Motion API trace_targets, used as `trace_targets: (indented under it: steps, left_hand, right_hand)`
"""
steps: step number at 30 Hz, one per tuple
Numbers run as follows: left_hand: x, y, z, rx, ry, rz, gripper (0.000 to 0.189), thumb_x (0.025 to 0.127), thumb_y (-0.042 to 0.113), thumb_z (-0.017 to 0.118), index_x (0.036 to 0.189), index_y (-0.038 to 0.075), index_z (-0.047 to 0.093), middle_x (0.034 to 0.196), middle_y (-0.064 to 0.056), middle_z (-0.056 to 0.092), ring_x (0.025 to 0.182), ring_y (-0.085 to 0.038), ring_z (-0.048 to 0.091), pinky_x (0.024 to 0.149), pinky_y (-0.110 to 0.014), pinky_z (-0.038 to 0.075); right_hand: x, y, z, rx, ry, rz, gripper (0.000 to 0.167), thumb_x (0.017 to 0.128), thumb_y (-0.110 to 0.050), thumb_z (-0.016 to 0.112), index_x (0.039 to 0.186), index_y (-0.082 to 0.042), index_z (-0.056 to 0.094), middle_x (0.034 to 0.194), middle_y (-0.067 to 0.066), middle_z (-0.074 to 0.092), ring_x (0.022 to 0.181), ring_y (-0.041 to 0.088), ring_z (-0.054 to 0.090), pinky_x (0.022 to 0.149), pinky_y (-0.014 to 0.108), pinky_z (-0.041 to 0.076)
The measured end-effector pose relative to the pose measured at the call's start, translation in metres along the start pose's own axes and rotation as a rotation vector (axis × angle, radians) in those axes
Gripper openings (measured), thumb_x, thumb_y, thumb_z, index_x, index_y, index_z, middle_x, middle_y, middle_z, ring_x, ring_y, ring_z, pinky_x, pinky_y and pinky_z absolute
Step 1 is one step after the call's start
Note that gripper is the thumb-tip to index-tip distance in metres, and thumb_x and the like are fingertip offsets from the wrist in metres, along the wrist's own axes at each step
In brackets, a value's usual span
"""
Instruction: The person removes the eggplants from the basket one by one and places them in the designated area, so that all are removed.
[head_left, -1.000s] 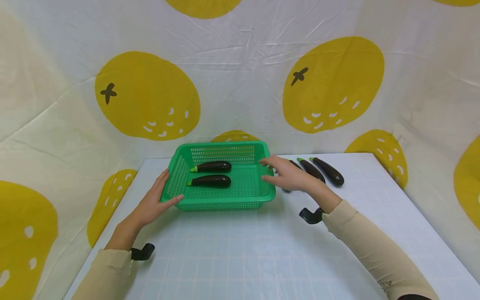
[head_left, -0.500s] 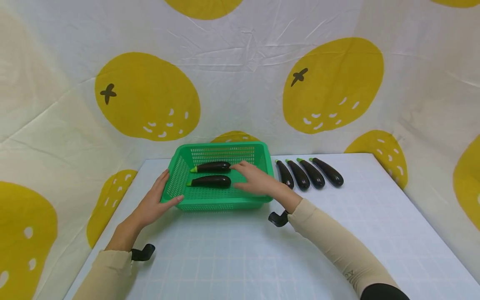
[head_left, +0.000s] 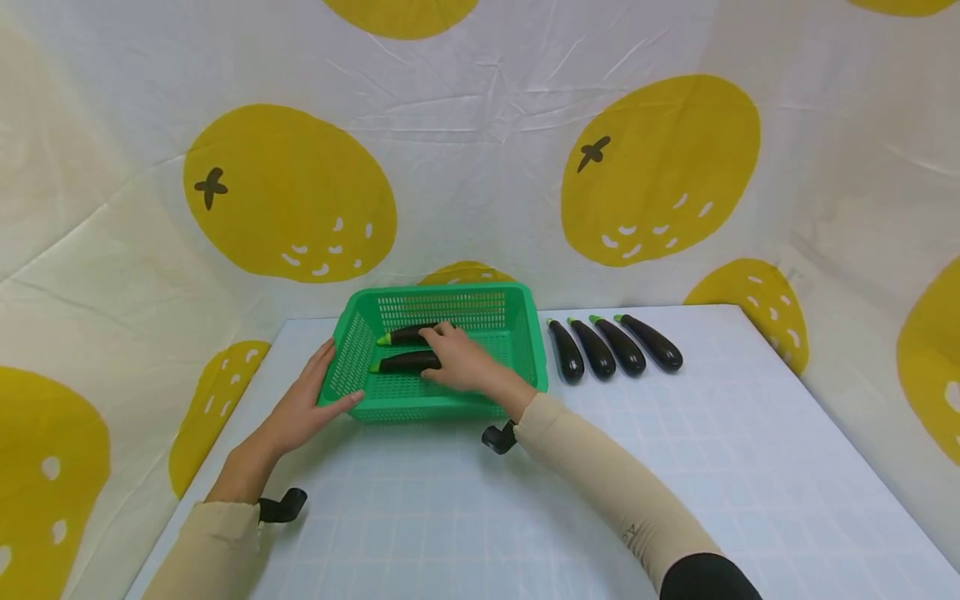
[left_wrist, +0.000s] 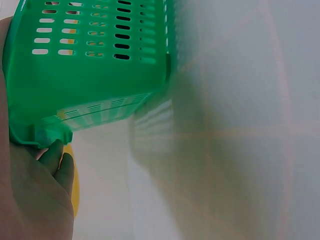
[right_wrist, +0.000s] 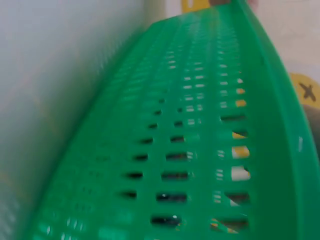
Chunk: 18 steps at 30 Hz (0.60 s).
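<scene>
A green plastic basket (head_left: 420, 408) stands at the back of the table, with two dark eggplants in it. My left hand (head_left: 303, 408) grips its left end; in the left wrist view, fingers (left_wrist: 62, 170) bend against the rim while the thumb lies over the front corner. Inside the basket, my right hand (head_left: 468, 362) is above the front eggplant (head_left: 405, 362), thumb on the near side and fingers spread toward the back eggplant (head_left: 405, 335). The hand hides the right ends of both. The right wrist view shows mostly the basket's slotted wall (right_wrist: 200, 125), blurred.
Several eggplants (head_left: 600, 348) lie side by side to the right of the basket, green stems pointing back. The table (head_left: 420, 517) has a pale checked cover. A white cloth (head_left: 480, 192) printed with yellow fruit hangs behind and at both sides.
My right hand has moved left from the basket's right rim to over the two eggplants inside, uncovering the eggplants on the table. The left hand and the basket have stayed in place.
</scene>
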<state>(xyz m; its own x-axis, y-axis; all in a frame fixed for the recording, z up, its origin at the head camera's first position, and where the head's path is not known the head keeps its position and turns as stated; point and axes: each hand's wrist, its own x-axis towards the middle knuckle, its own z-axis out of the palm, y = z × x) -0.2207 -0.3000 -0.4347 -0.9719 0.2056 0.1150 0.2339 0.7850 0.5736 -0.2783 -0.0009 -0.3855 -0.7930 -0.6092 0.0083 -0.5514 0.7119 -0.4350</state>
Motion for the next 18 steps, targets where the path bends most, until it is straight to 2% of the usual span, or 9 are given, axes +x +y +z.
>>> trace_targets:
  steps: [7,18]
  left_hand:
    - [0.000,0.000,0.000,0.014,-0.006,-0.007,0.104,0.096,0.058,0.063,0.166,0.010,0.002,0.172,-0.011,0.000,0.154,-0.045,0.014,0.112,-0.075,0.022]
    - [0.001,-0.001,0.000,0.020,-0.003,0.008,0.104,0.095,0.057,0.064,0.166,0.010,0.002,0.172,-0.011,0.000,0.154,-0.044,0.014,0.112,-0.076,0.022]
  right_hand:
    - [0.012,-0.007,0.008,-0.033,-0.030,0.053,0.075,0.100,-0.034,0.068,0.161,-0.014,0.031,0.160,0.016,0.034,0.143,0.034,0.040,0.103,0.046,0.050]
    - [0.024,0.005,0.023,0.004,-0.082,0.130,0.077,0.100,-0.030,0.068,0.163,-0.014,0.026,0.165,0.016,0.027,0.150,0.039,0.030,0.112,0.053,0.042]
